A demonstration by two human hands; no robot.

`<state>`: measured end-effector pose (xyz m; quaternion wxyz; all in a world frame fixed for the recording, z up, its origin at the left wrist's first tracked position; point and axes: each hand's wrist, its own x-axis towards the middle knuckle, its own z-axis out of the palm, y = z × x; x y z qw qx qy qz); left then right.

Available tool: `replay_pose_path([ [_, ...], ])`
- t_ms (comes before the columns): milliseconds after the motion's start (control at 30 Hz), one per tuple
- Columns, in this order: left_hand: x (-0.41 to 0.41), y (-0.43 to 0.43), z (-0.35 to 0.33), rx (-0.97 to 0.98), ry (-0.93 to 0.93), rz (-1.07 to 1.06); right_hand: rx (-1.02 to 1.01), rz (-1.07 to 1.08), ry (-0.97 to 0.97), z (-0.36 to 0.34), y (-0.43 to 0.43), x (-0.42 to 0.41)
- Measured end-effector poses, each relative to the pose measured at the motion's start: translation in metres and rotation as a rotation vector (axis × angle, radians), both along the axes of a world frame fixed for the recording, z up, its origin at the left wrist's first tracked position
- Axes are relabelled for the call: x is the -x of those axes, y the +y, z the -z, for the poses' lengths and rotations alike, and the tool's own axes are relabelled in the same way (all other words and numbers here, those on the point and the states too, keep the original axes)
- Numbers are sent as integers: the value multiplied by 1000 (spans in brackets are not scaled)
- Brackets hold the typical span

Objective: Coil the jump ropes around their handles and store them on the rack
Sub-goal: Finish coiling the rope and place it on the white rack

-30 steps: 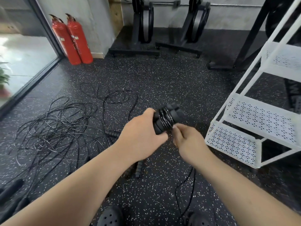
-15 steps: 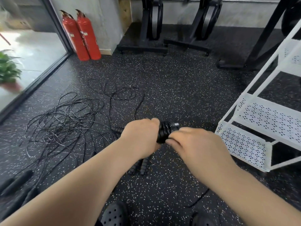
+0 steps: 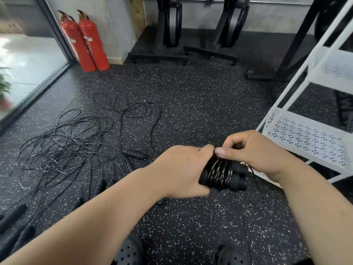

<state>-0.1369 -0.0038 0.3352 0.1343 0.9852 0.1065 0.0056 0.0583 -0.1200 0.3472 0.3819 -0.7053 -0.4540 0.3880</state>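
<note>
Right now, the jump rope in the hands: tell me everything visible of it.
The coiled jump rope is one black bundle: ribbed, matte, foam-like handles side by side, with glossy cord wound several turns round their middle. It is held roughly level, above the speckled floor. The left hand grips its left end; the right hand pinches the cord at the coil's top.

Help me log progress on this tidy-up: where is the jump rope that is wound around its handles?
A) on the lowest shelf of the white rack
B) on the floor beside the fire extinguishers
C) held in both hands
C: the left hand grips the wound jump rope and the right hand pinches at its top, so it is not resting on the rack.
</note>
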Motion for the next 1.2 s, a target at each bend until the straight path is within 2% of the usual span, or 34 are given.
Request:
replay_pose_path([
  [133,3,-7,-7,155,-48,5,6,8,136,5,-3,-7],
  [300,8,-6,-10,486,8,-77,30,111,288,21,8,2],
  [333,8,-3,-10,525,1,-107,29,170,285,27,12,7],
  [400,10,5,-7,548,-28,-175,68,279,130,42,21,17],
  [467,11,13,-3,539,-52,-233,161,268,-106,55,26,26],
  [533,12,18,-1,534,-76,-271,227,221,-234,60,27,38],
  [600,12,20,0,543,-100,-309,245,209,-232,62,30,46],
  [700,11,24,3,527,-171,-404,137,286,-42,60,30,56],
  [733,12,27,5,506,-198,-453,96,287,-31,58,29,61],
  [867,15,49,8,376,-236,-654,111,28,-372,49,18,84],
  [933,17,58,11,265,-184,-703,154,-75,-685,41,13,93],
  [1000,18,63,13,171,-102,-701,126,-113,-949,28,9,97],
  [1067,18,62,15,117,-26,-656,36,-107,-1048,12,9,93],
  [1133,16,56,16,54,35,-568,-33,-104,-1047,1,9,79],
  [1200,13,46,17,1,84,-438,-59,-110,-926,-2,10,57],
])
